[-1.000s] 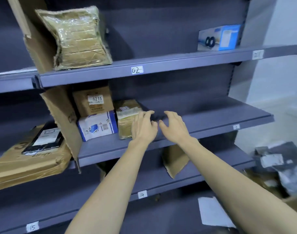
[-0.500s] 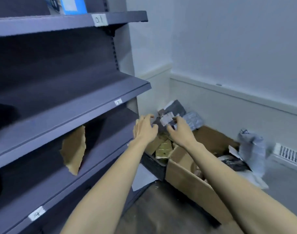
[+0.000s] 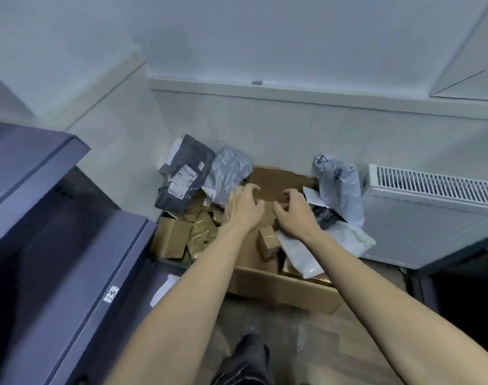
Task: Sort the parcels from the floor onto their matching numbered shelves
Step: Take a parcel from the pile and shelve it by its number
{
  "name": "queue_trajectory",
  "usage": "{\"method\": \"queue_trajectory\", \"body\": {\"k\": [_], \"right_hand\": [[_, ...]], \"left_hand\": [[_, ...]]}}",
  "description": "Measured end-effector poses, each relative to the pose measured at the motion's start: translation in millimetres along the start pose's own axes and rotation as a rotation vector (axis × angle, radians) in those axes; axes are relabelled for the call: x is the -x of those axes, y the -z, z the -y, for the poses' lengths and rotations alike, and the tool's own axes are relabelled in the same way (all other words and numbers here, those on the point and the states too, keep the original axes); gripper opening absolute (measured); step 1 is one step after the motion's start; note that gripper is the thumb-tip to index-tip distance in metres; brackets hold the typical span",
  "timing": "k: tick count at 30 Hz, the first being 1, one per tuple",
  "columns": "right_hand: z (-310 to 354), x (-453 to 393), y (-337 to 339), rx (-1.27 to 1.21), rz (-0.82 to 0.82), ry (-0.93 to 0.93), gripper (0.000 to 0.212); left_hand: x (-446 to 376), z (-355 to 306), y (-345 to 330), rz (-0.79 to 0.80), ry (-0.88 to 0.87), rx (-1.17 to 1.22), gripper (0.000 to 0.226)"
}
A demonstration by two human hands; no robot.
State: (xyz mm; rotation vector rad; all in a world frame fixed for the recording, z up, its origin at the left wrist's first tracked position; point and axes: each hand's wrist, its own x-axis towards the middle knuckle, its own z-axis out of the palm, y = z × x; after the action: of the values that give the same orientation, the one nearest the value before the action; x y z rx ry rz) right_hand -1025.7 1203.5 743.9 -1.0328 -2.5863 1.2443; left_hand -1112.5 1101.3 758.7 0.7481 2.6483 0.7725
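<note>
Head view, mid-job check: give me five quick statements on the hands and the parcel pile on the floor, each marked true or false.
1. Both hands, left hand and right hand, reach over the open brown cardboard box on the floor. True.
2. The left hand has a grip on a blue box. False: its fingers are spread and loosely curled, holding nothing.
3. A dark grey plastic mailer bag with a white label leans at the pile's far left. True.
4. The white ribbed radiator stands left of the pile. False: it is on the right, by the wall.
5. A white padded mailer lies under the right wrist. True.
</note>
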Motion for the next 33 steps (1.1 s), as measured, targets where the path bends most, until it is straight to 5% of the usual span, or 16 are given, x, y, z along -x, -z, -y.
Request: {"method": "queue_trajectory", "body": {"k": [10, 19, 26, 33], "right_hand": [[-99.3, -76.7, 58.9, -0.073, -0.189, -0.326, 0.049], [-165.4, -161.2, 86.8, -0.148, -0.337, -0.356, 0.082], [-190.0, -203.8, 54.4, -0.122, -0.248, -0.397, 0.087], [-186.6, -210.7, 35.1, -0.051, -0.120, -0.309, 0.039]], "left_hand": [[-103.3, -58.3, -93.2, 0.287, -0.119, -0.093, 0.039], [-162.6, -81.8, -182.0, 0.333, -0.062, -0.090, 0.046], [-176.5, -62.3, -224.7, 0.318, -0.006, -0.044, 0.047], [-183.9, -56.3, -228.6, 0.304, 0.093, 0.042, 0.041]]}}
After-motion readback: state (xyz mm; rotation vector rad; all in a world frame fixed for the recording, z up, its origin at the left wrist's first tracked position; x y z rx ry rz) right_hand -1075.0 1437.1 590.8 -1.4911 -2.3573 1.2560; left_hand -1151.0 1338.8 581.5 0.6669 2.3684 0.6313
